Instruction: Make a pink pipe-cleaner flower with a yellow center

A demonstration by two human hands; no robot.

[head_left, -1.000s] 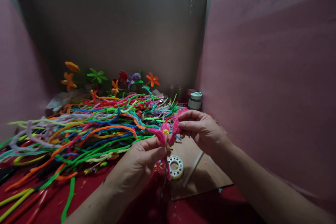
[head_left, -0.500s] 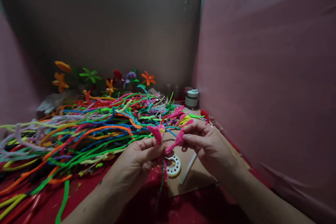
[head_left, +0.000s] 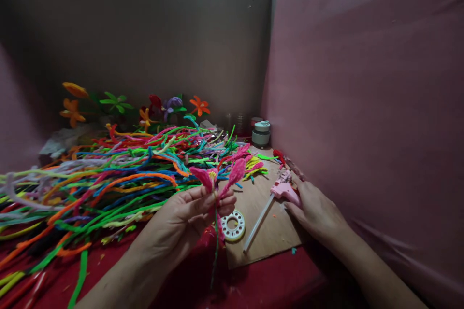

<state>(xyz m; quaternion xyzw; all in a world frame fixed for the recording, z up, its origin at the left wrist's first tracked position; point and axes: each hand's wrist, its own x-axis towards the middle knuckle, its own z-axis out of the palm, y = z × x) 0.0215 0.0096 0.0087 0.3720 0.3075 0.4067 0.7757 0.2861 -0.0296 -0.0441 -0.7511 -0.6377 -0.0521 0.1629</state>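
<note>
My left hand [head_left: 197, 210] pinches a pink pipe-cleaner flower [head_left: 235, 174] just below its petals. Yellow bits show at the flower's middle, and its thin green stem [head_left: 216, 251] hangs down beneath the fingers. Over on the board, my right hand [head_left: 313, 205] is at the handle of a pink hot glue gun [head_left: 284, 190], with thumb and fingers on either side of it. A clear glue stick [head_left: 258, 224] sticks out of the gun's back end toward me. Part of the handle is hidden by the hand.
A big heap of coloured pipe cleaners [head_left: 119, 169] covers the left side. A white tape roll [head_left: 233, 225] lies on the brown board [head_left: 268, 246]. More pink and yellow pieces [head_left: 253, 165] rest behind. Finished flowers [head_left: 118, 101] and a lidded bottle [head_left: 261, 133] stand at the back.
My right hand has let go of the pink petal and moved right and down to the glue gun. The petal now stands more upright in my left hand. The view shifted slightly.
</note>
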